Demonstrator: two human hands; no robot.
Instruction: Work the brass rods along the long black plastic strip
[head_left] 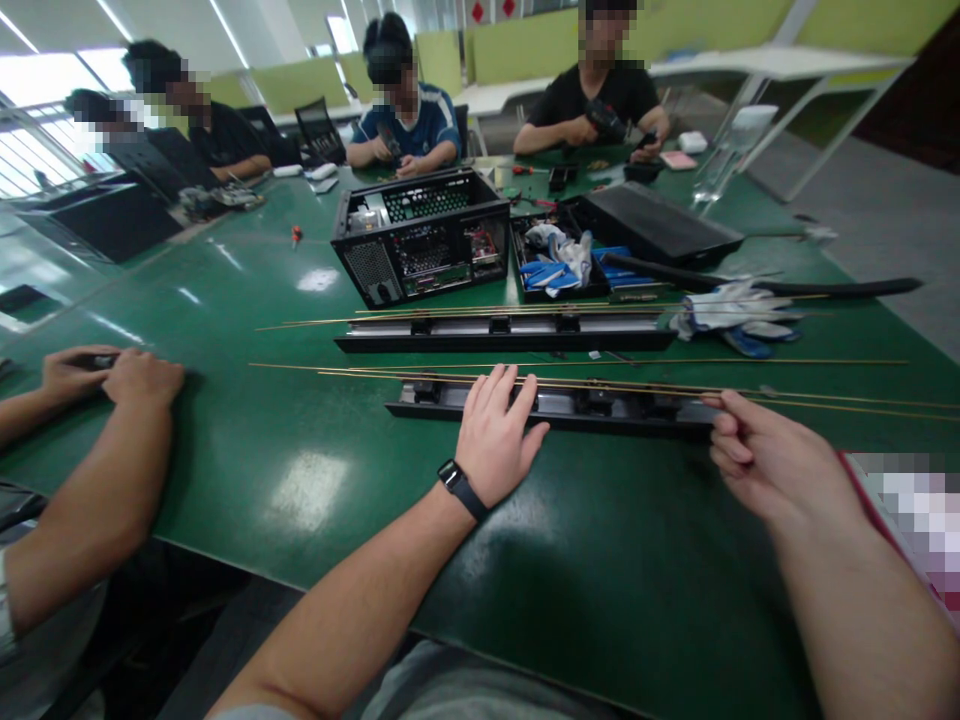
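Note:
My left hand [496,440] lies flat with spread fingers on the nearer long black channel [622,418], its fingertips by the thin brass-coloured rods [559,381] running along the top. At the channel's right end, my right hand [765,450] pinches one of those rods between thumb and forefinger. Dark blocks [596,400] sit inside the channel under the rods. Just behind it lies a second black channel [510,338] of the same sort, with more thin rods [480,310] over it. A single loose rod [810,362] stretches across between the two.
An opened black computer case [420,240] stands behind the channels. Work gloves [559,255] fill a tray beside it, and another pair of gloves [739,312] lies at the right. A co-worker's hands [112,375] are at the left. Other people sit across the green table [247,450].

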